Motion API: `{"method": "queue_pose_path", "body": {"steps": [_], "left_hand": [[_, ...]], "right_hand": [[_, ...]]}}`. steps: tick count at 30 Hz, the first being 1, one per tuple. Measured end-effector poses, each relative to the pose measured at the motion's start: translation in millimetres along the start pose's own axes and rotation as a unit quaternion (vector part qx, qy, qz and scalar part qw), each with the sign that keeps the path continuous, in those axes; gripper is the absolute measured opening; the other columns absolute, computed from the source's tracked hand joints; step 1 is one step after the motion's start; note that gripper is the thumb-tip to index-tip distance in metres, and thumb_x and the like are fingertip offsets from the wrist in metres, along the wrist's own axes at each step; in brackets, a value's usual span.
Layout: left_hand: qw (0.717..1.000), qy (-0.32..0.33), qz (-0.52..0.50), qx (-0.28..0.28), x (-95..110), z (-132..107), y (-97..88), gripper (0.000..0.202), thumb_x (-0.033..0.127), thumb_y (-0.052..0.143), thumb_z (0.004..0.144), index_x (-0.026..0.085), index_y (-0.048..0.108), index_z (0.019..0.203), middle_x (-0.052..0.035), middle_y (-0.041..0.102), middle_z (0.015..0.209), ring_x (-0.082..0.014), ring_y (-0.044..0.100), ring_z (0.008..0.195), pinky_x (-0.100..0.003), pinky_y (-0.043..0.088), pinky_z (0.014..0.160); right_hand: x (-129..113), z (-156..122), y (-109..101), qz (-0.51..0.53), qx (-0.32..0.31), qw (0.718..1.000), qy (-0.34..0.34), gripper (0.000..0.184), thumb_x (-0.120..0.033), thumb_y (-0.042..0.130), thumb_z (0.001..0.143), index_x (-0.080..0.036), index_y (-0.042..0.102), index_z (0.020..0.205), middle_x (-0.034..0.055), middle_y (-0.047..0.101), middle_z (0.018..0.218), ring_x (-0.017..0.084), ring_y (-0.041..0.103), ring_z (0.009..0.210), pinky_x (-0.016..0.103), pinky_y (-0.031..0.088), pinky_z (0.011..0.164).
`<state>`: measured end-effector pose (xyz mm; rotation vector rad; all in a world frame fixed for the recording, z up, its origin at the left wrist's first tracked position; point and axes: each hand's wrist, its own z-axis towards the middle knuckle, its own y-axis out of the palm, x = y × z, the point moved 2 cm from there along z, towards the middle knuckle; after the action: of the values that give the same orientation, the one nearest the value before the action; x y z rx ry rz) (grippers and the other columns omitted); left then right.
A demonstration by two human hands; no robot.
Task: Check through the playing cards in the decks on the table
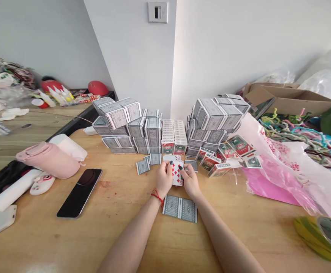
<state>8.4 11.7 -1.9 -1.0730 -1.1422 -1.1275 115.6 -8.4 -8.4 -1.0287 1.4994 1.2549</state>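
Observation:
My left hand (164, 178) and my right hand (189, 179) meet over the wooden table (120, 235), both pinching a small fan of playing cards (177, 173); the front card shows red diamonds. A red string circles my left wrist. Two face-down cards (180, 208) lie side by side just below my wrists. More face-down cards (149, 163) lie on the table beyond my left hand. Behind them stand stacked boxed card packs (131, 123) on the left and a second stack of packs (215, 119) on the right.
A black phone (79, 192) and a pink pouch (49, 160) lie at the left. Loose card boxes (228, 156) sit on a pink plastic bag (279, 170) at the right. A cardboard box (287, 99) and coloured yarn (299, 132) are behind. Green-yellow tape roll (322, 237) lies lower right.

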Motion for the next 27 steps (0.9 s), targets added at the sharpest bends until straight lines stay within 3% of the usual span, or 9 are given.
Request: {"method": "queue_pose_path", "body": {"steps": [7, 15, 23, 27], "left_hand": [[0.998, -0.021, -0.042, -0.053, 1.9, -0.3, 1.7, 0.026, 0.033, 0.048, 0.079, 0.016, 0.056, 0.096, -0.0007, 0.057, 0.068, -0.0089, 0.045, 0.051, -0.019, 0.034, 0.048], [0.997, -0.031, -0.052, -0.045, 6.6, -2.7, 1.1, 0.021, 0.033, 0.051, 0.076, 0.015, 0.055, 0.085, 0.0024, 0.052, 0.056, -0.007, 0.04, 0.044, -0.018, 0.029, 0.042], [0.998, -0.029, -0.031, -0.041, 4.6, -2.5, 0.6, 0.017, 0.03, 0.048, 0.077, 0.016, 0.054, 0.084, 0.0025, 0.052, 0.055, -0.0073, 0.041, 0.043, -0.018, 0.029, 0.041], [0.998, -0.039, -0.044, -0.027, 0.6, -1.7, -0.7, 0.018, 0.032, 0.051, 0.075, 0.016, 0.054, 0.084, 0.0034, 0.05, 0.053, -0.007, 0.039, 0.041, -0.018, 0.028, 0.041]], "right_hand": [[6.9, 4.1, -6.4, -0.072, 0.04, 0.996, -0.017, 0.023, -0.043, 0.049, 0.076, -0.022, 0.041, 0.081, -0.007, 0.045, 0.055, 0.008, 0.037, 0.042, 0.021, 0.033, 0.041], [4.9, 3.6, -7.2, -0.11, 0.056, 0.992, -0.033, 0.027, -0.048, 0.048, 0.076, -0.022, 0.041, 0.076, -0.0062, 0.042, 0.055, 0.009, 0.037, 0.045, 0.021, 0.033, 0.042], [4.9, 2.9, -6.4, -0.092, 0.044, 0.995, -0.015, 0.027, -0.048, 0.049, 0.076, -0.022, 0.04, 0.077, -0.0069, 0.041, 0.054, 0.009, 0.037, 0.044, 0.021, 0.032, 0.041], [2.4, 2.7, -6.1, -0.03, -0.004, 1.0, 0.007, 0.027, -0.045, 0.052, 0.073, -0.022, 0.04, 0.079, -0.0064, 0.045, 0.057, 0.009, 0.042, 0.045, 0.022, 0.038, 0.044]]}}
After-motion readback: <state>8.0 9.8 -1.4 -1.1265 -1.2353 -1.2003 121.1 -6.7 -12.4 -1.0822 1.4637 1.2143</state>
